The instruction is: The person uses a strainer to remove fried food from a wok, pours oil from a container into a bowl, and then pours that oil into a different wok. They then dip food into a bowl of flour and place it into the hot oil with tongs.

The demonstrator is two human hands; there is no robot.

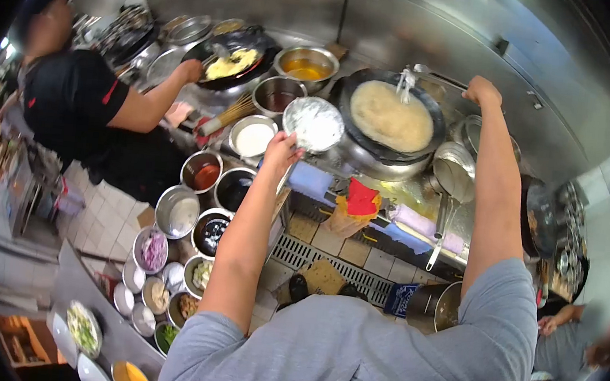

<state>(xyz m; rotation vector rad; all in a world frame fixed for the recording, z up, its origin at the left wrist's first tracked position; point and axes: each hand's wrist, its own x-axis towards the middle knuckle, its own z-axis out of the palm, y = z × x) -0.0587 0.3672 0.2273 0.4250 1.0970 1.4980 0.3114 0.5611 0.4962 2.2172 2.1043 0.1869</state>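
My left hand (280, 153) is closed on the near edge of a round metal bowl (313, 124) holding something white. Out to the right, my right hand (483, 92) is wrapped round the end of a long metal handle (444, 79). That handle reaches left over a black wok (430, 145) filled with pale, frothy liquid (391, 116). White strands (406, 86) hang above the liquid at the handle's far end. Bowls of white liquid (254, 138), dark red liquid (280, 101) and yellow liquid (306, 68) stand beside the bowl in my left hand.
At the left a co-worker (71, 98) holds a wok (233, 55) with yellow food. Several sauce and ingredient bowls (154, 249) line the left side. A ladle and strainer (453, 175) lie right of my wok. Another person (573, 341) stands at lower right.
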